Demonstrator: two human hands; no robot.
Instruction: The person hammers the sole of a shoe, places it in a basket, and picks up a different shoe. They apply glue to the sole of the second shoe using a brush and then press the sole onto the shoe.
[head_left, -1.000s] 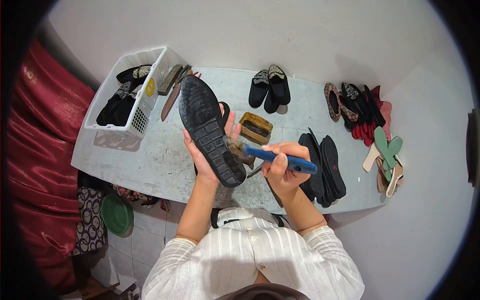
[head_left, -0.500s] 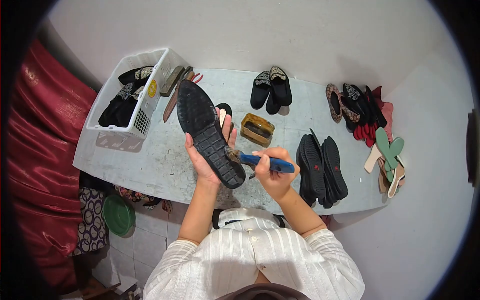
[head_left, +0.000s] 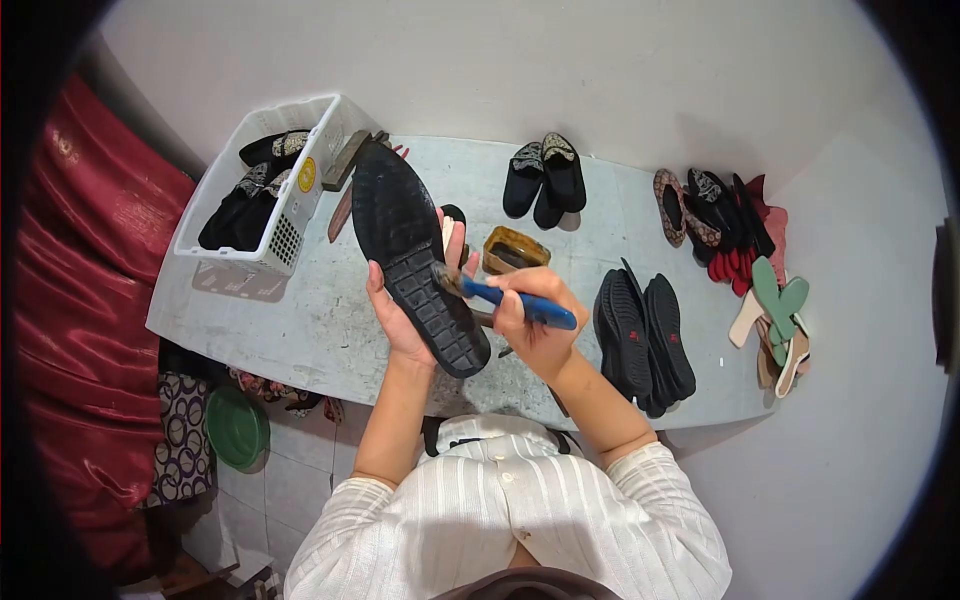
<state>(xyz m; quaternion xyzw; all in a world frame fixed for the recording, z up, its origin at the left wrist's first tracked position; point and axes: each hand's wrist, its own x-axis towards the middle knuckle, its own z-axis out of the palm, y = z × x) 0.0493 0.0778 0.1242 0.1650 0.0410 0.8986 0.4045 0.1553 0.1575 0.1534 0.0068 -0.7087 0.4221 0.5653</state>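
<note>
A black shoe sole [head_left: 398, 225] is held up over the table, its ridged inner face turned toward me and its pointed toe to the far left. My left hand [head_left: 405, 325] grips it from beneath, thumb along the left edge and fingertips showing past the right edge. In my right hand [head_left: 535, 315] is a paintbrush [head_left: 530, 305] with a blue handle, closed in my fingers. Its bristles lie at the sole's right edge, near the middle. Just beyond the brush stands a stained yellow-brown tub [head_left: 515, 250] with dark contents.
A white plastic basket [head_left: 285, 225] holding black shoes stands at the left, with tools [head_left: 345, 165] beside it. Black slip-on shoes [head_left: 545, 180] sit at the back. Several black soles [head_left: 640, 335] lie right, beyond them patterned shoes [head_left: 690, 210] and green and beige insoles [head_left: 780, 305].
The brush in my right hand has moved up and left along the sole's edge, from the heel part toward the middle. The sole's toe has shifted slightly away from me.
</note>
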